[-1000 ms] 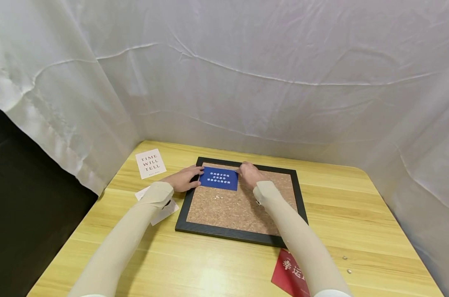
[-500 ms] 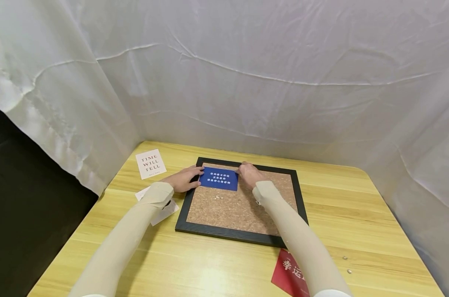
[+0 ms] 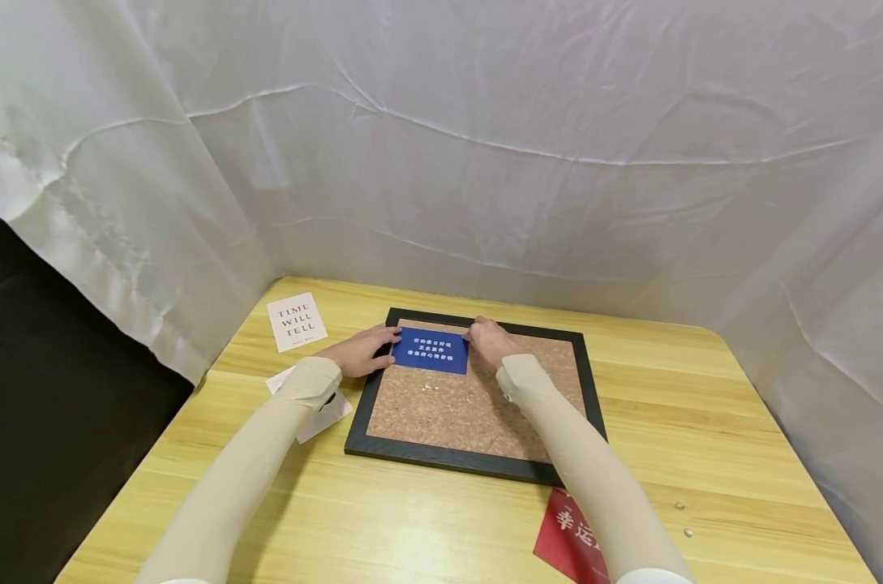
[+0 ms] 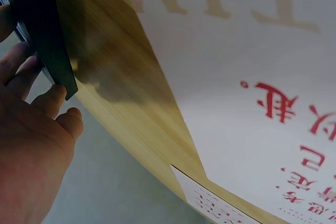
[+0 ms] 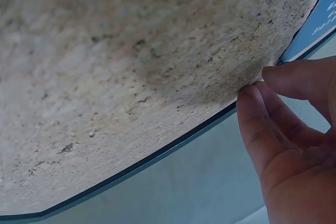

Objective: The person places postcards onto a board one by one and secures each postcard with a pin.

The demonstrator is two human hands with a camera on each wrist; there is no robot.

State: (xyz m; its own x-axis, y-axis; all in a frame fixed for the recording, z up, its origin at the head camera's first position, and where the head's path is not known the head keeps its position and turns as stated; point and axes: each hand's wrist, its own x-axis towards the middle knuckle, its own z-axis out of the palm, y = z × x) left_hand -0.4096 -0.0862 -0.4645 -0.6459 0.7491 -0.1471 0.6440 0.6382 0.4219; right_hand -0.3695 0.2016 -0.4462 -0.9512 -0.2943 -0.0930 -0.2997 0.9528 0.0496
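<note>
While the blue card [image 3: 430, 350] lies flat at the far left of the cork board [image 3: 477, 405], it is steadied from both sides: left hand [image 3: 358, 353] fingers flat on its left edge, right hand [image 3: 490, 342] fingertips pressed at its right corner; whether a pin is pinched cannot be told. Board sits mid-bench [image 3: 704, 422].

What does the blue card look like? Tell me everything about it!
The blue card is a small dark blue rectangle with three lines of white writing, too small to read. It looks like thin card and lies flat at the far left of the cork board, inside the black frame. The left hand touches its left edge, and the right hand touches its top right corner.
</note>
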